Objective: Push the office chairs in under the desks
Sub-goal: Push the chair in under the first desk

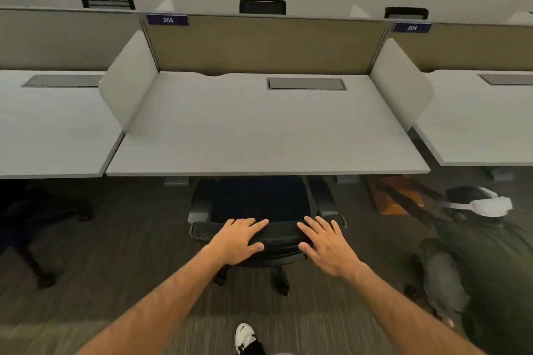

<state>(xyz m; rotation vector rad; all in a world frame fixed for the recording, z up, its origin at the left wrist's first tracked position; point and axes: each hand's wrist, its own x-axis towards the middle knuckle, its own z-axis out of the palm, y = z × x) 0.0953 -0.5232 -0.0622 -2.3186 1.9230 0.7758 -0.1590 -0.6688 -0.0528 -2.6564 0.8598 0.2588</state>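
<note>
Head view: both hands on the top edge of the office chair [261, 204] backrest. Left hand [238, 241] sits flat on the mesh, fingers straight and spread, thumb lying along the near face of the backrest. Right hand [324, 246] same pose just to its right, fingers straight, palm on the top edge. Neither is curled round anything.

Chair is centred at the middle bench [268, 135], seat front and two armrest fronts already under the bench's near edge, backrest on the near side of that edge. Backrest is black mesh, curved; seat is dark fabric; armrests dark plastic on grey uprights; castor base partly visible below the hands.

Bench top: flat, matte pale grey, rectangular, with one grey metal cable hatch [306, 84] set in it. Two rounded white side dividers, tan fabric back panel. Blue tags read 305 [167, 20] and 304 [412, 28].

Counts: three benches in view, three black chair backs showing beyond the back panel. Floor is dark striped carpet. One white shoe [245, 337] at bottom edge. Right side of the floor is blurred; can't tell what's lying there.
</note>
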